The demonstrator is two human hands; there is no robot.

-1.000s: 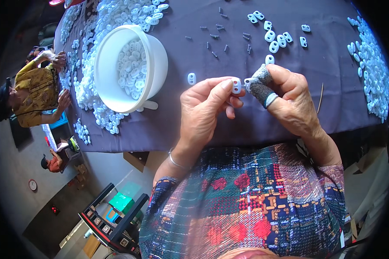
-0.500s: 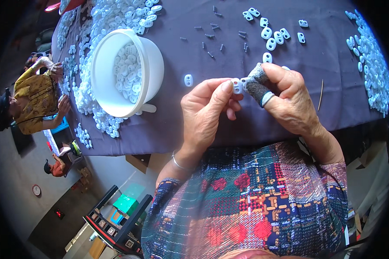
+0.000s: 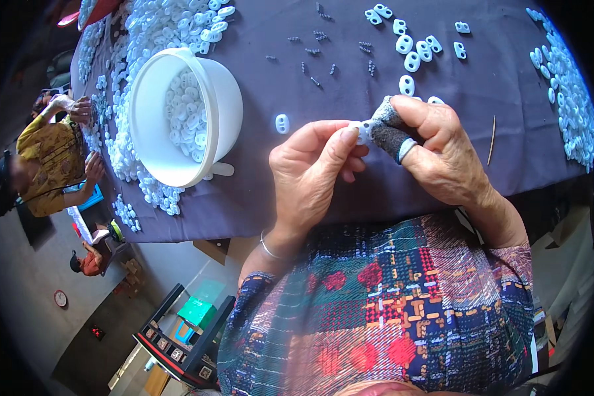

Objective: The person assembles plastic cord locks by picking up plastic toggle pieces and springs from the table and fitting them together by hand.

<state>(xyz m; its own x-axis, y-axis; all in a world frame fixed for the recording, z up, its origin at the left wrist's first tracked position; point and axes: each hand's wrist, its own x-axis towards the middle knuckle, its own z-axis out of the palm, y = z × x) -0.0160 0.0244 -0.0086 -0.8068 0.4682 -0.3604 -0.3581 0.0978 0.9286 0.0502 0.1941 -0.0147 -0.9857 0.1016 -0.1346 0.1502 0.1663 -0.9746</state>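
Observation:
My left hand point(image 3: 313, 175) and my right hand point(image 3: 439, 152) meet over the near edge of a table under a dark purple cloth point(image 3: 350, 198). Together they pinch a small white plastic two-hole piece point(image 3: 362, 130) between their fingertips. The right thumb wears a dark grey fabric finger cover point(image 3: 391, 135). A single white piece point(image 3: 282, 123) lies on the cloth just left of my left hand. Several more white pieces point(image 3: 412, 49) and small dark screws point(image 3: 323, 46) are scattered farther back.
A white plastic bowl point(image 3: 211, 99) with a handle holds many white pieces at the left. Heaps of white pieces point(image 3: 135, 39) lie around it and at the right edge point(image 3: 567, 99). A thin stick point(image 3: 492, 132) lies right. Another person in yellow point(image 3: 46, 158) works at far left.
Both hands stay together on the small white piece, with only slight finger movement. The view has shifted a little.

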